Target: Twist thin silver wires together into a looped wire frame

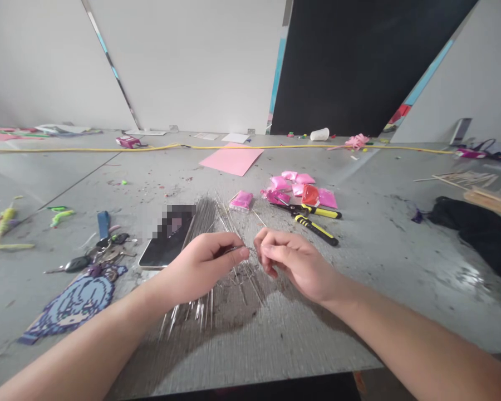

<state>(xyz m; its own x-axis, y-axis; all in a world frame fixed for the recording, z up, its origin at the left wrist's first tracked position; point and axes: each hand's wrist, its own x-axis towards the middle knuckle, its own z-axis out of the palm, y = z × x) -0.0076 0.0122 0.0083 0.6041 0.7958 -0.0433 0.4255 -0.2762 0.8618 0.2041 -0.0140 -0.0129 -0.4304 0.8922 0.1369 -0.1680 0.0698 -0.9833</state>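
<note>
My left hand is closed in a pinch, thumb against forefinger, on a thin wire piece. My right hand is also pinched, its fingertips close to the left ones, at what looks like the same wire; its exact shape is too small to tell. Below and behind my hands lie many thin metal wires, spread on the grey table. A phone is left of the wires. Pliers with black and yellow handles rest beyond my right hand, beside several pink packets and a red one.
Keys and a blue patterned piece lie at the left. Pink paper and a yellow cord are farther back. Dark cloth and wooden sticks are at the right. A white cup lies near the wall.
</note>
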